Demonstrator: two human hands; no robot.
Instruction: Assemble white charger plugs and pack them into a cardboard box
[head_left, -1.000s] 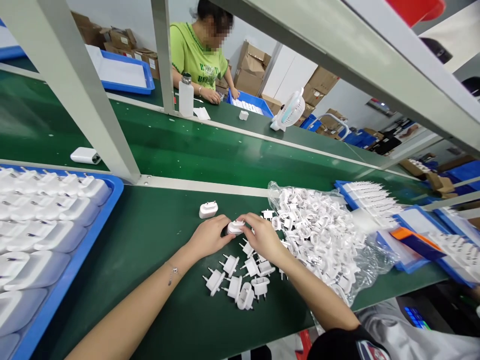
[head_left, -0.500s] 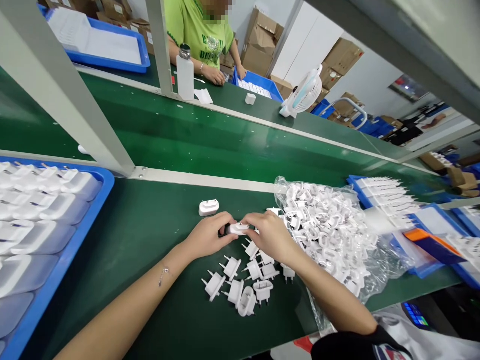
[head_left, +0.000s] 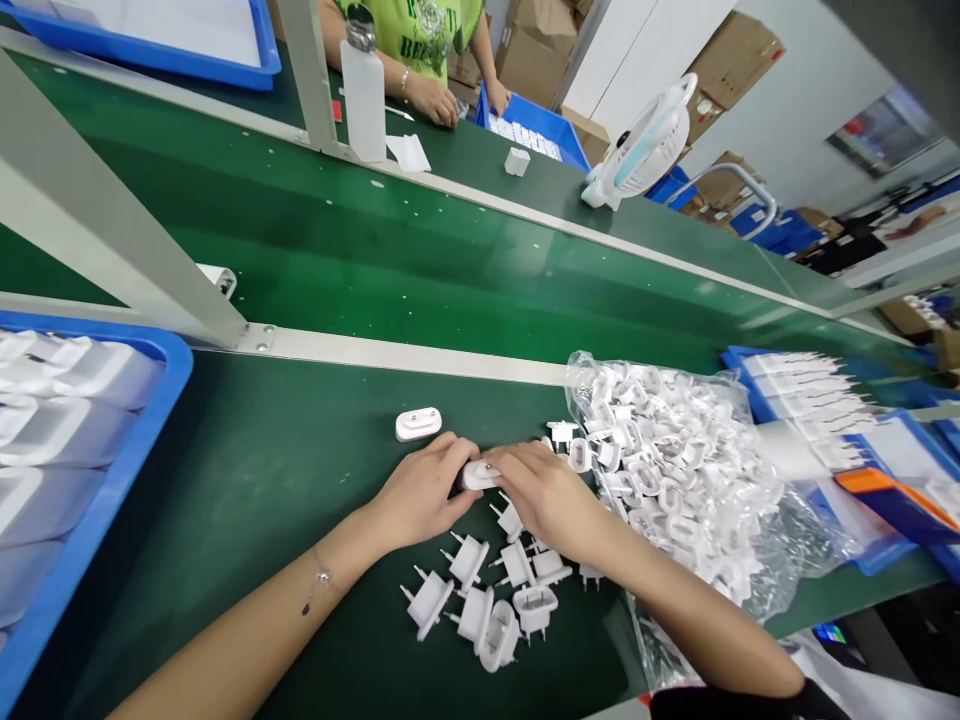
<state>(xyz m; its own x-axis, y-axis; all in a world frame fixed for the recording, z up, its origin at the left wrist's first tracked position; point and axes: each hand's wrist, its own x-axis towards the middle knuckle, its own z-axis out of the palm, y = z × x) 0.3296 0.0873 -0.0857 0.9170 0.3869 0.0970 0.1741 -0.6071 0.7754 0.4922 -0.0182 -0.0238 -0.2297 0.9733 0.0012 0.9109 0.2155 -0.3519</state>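
Note:
Between my two hands is a small white oval charger part with a metal contact on its top face. My left hand grips its left end between thumb and fingers. The fingers of my right hand are closed on its right end and hide part of it. A similar white oval part with two metal contacts lies just beyond my left hand. Several white two-pin plug adapters are scattered on the green table in front of my hands.
A clear plastic bag heaped with white plug adapters lies to the right. At left stands a blue tray of white chargers. A metal post rises behind. Across the bench are a bottle, a fan and a person's hand.
The camera view has shifted, and the blue tray at left shows less. A white piece on the green strip has come into view beside the post. Both hands still hold the white oval part.

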